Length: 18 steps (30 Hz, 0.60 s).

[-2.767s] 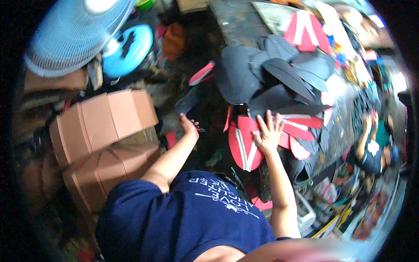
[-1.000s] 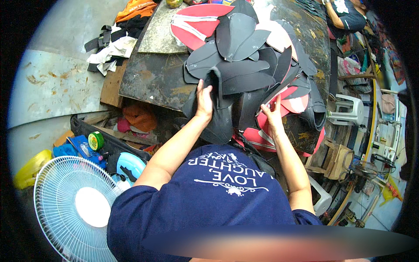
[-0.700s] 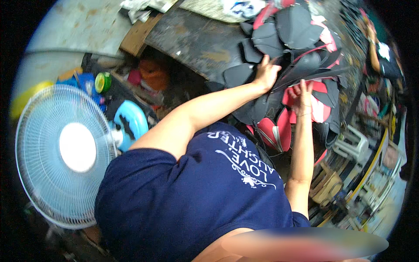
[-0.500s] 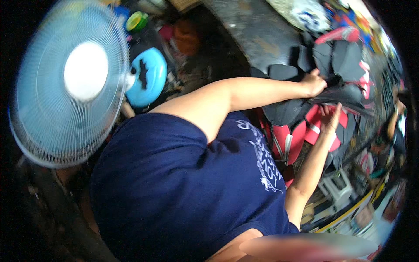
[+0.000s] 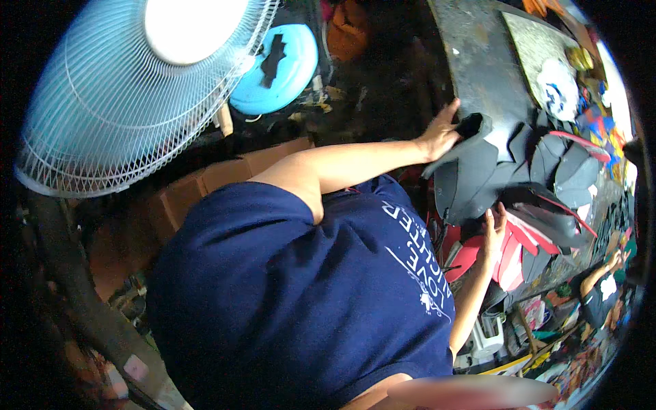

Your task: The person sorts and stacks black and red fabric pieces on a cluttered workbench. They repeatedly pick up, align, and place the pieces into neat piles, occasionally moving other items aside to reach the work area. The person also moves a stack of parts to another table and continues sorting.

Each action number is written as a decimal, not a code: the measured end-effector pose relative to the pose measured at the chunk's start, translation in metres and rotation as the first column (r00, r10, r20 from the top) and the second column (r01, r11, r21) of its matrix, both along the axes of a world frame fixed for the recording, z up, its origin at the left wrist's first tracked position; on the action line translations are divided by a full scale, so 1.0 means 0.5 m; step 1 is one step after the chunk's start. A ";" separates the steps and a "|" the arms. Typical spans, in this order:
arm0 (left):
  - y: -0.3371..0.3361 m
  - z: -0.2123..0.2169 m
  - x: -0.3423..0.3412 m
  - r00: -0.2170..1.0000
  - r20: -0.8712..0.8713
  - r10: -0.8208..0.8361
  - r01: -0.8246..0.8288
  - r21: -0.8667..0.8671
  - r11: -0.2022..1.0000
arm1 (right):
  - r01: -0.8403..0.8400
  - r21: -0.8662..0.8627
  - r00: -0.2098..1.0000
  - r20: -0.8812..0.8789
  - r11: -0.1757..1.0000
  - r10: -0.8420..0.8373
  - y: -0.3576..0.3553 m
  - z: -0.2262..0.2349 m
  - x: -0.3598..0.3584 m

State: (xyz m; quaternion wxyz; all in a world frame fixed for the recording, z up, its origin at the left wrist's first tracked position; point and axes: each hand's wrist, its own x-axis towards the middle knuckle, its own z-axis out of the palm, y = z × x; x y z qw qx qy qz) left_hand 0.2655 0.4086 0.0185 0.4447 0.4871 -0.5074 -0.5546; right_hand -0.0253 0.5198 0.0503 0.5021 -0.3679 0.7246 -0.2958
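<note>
My left hand (image 5: 439, 137) grips the left edge of a black, stiff-looking fabric piece (image 5: 466, 179) with curved panels, one finger sticking out past it. What its other fingers do under the edge is partly hidden. Below that piece's lower edge is my right hand (image 5: 493, 229), fingers stretched and apart, next to a pile of pink-red panels (image 5: 509, 263) with pale strips. A shiny black piece with red edging (image 5: 553, 219) lies on the pile, just right of my right hand. More black curved panels (image 5: 574, 167) lie farther right.
A dark worktop (image 5: 478, 58) runs along the far side, with a pale board (image 5: 529, 51) and a crumpled white-and-blue bag (image 5: 557, 92) on it. A large fan (image 5: 137, 102) stands at left beside a blue stool (image 5: 294, 72). Another person's arm (image 5: 601, 277) shows at far right.
My view has shifted. My left hand has moved from the shiny black piece to the left edge of another black piece. My right hand is now by that piece's lower edge.
</note>
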 end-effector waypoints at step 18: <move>-0.033 0.156 -0.077 0.811 0.347 -0.471 0.487 0.048 0.872 | -0.232 -0.311 0.781 -0.624 0.921 -0.014 -0.027 -0.076 0.066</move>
